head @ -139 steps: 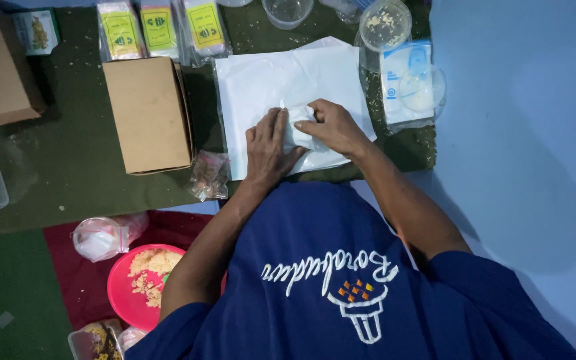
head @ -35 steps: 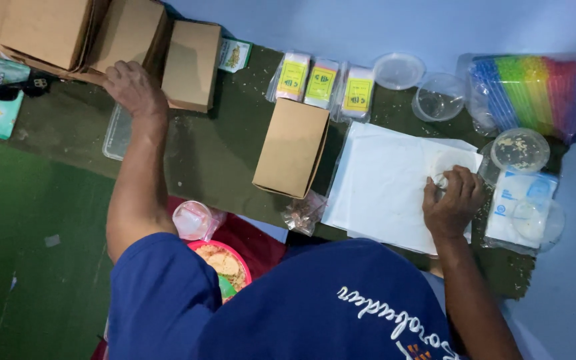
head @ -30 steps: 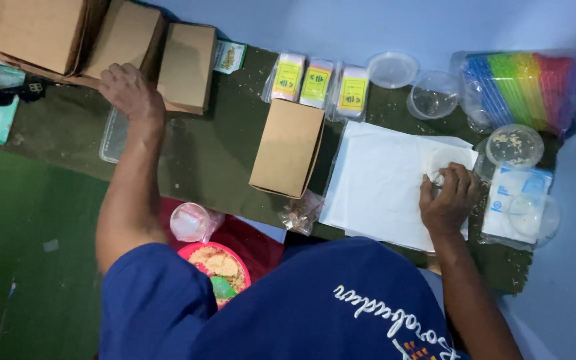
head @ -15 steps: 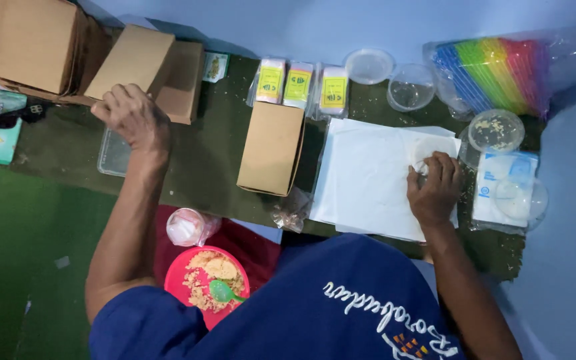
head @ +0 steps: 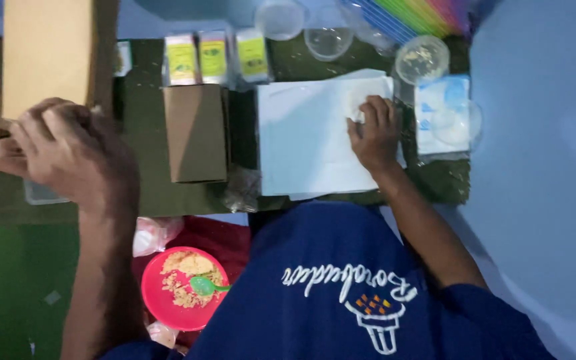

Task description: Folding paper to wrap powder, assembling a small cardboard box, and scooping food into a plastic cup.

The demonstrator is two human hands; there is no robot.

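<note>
Two bare hands are at work over a green mat (head: pixel 155 193), seen from the one head view. The left hand (head: pixel 61 150) is lifted and close to the camera. Its fingers are curled tight around the bottom edge of a tall brown box (head: pixel 47 57), so it holds that box up off the mat. The right hand (head: pixel 375 133) lies flat on a stack of white paper (head: pixel 305 143). Its fingertips press on a small white folded bundle (head: pixel 357 110) near the top right corner of the paper; I cannot tell if the fingers pinch it or only pin it down.

Beside the paper, to its left, stands another brown box (head: pixel 196 133). Behind that box sit three yellow packets (head: pixel 213 57) in a row. A clear cup with crumbs (head: pixel 422 59) is just past the paper's far corner. Low down by the blue shirt is a pink bowl (head: pixel 180 290) with crumbly food and a green spoon (head: pixel 203 287).

It looks like a packing step: the box is fetched while the bundle waits. The next move seems to need the box set down near the paper and opened.
</note>
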